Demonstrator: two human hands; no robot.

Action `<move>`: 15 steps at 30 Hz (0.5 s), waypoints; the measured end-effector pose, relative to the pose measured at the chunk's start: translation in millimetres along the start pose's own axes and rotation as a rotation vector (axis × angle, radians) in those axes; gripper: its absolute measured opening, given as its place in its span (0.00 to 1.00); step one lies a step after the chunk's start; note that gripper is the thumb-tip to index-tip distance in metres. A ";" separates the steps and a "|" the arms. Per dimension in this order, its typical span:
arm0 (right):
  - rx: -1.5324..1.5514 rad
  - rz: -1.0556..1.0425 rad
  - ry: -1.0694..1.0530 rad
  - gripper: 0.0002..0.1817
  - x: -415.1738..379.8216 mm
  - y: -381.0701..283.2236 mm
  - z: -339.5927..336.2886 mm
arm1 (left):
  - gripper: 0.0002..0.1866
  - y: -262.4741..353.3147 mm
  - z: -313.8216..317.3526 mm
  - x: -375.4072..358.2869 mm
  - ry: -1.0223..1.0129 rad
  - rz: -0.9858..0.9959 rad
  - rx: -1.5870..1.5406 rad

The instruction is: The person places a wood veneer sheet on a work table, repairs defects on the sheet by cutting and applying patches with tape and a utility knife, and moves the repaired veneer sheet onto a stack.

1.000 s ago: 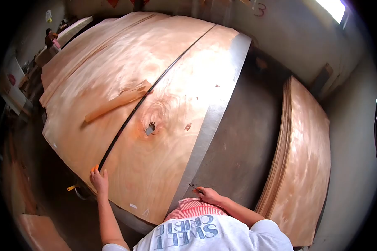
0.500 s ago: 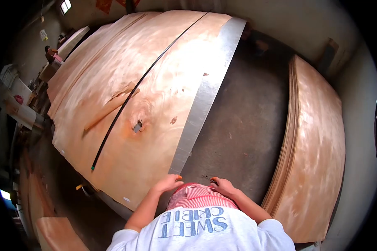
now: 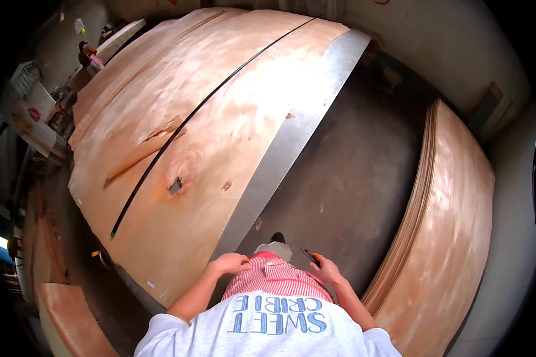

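My left hand (image 3: 231, 263) is beside the striped apron (image 3: 274, 276), close to the near end of the metal strip. Its fingers are curled together, with an orange bit at their tips; what they hold, if anything, is too small to make out. In my right hand (image 3: 326, 269), on the apron's other side, is a small dark tool with thin pointed tips (image 3: 307, 253), like scissors. Orange shows at its fingers too. Left of me lies a broad wood veneer sheet (image 3: 220, 154), with a knot hole and a torn, curled flap. The metal strip (image 3: 280, 157) runs along its right edge.
A long black rod (image 3: 182, 128) lies across the veneer. To my right stands a stack of veneer sheets (image 3: 452, 208) near the wall. Between them runs a dark floor aisle (image 3: 339, 184), where my shoe (image 3: 278, 237) shows. Another person (image 3: 87, 55) is far left.
My view has shifted forward along the aisle and turned slightly. A shoe has come into sight below the apron. Both hands stay at my sides; the dark tool remains in the right.
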State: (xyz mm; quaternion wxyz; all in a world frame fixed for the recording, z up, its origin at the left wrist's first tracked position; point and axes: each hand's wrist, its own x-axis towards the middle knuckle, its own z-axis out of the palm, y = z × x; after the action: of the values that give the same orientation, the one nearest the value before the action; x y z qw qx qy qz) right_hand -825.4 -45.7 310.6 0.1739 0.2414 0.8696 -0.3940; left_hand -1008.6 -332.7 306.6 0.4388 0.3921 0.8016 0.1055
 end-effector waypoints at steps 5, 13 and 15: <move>-0.056 0.014 0.011 0.22 64.6 -4.0 -53.2 | 0.24 -1.3 -72.8 79.9 0.009 -0.030 0.059; -0.097 -0.037 0.079 0.21 167.0 -29.9 -142.0 | 0.21 71.2 -204.1 185.7 0.162 0.207 0.010; -0.055 -0.093 0.105 0.20 202.6 -37.2 -153.4 | 0.21 67.1 -212.6 199.8 0.208 0.228 -0.017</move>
State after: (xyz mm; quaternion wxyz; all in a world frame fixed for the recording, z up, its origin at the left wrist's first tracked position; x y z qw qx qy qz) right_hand -1030.1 108.3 329.7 0.1161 0.2165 0.8982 -0.3645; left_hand -1201.2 -106.4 343.0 0.3421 0.4639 0.7919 0.2015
